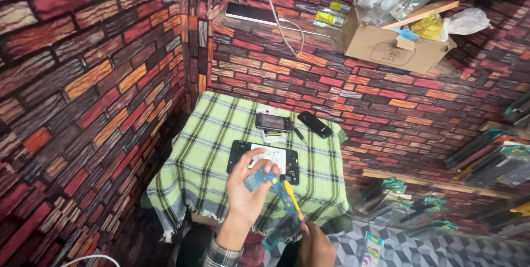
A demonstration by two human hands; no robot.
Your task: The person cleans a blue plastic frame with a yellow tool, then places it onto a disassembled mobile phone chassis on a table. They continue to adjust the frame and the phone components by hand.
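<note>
The left hand (pixel 248 190) was raised above the near edge of the worktop (pixel 210 151), its fingers curled around a small blue circuit board (pixel 259 179) held at the fingertips, thumb spread to the left. The right hand (pixel 316 245), low at the frame's bottom edge, was closed on a yellow-handled tool (pixel 292 201) whose slim shaft angled up toward the board, its tip near or touching the board's right side; contact could not be confirmed. Directly behind the hands lay an opened phone frame (pixel 264 159), black-bordered with a pale interior, flat on the green plaid cloth (pixel 187 179) that draped the worktop. Farther back rested a small dark phone (pixel 273 122) atop a light part, and beside it a black oblong handset (pixel 314 124) lying diagonally. Brick-patterned walls enclosed the corner; above, a ledge carried a flat dark tablet-like slab (pixel 251 13), a white cable (pixel 281 24) hanging from it, and a cardboard box (pixel 395 46) stuffed with plastic bags. Packaged goods hung at the right. The board was pinched only lightly in mid-air: too much pressure from the tool might have slipped it from the fingertips onto the cloth or floor, or a skidding tip might have scratched it.
</note>
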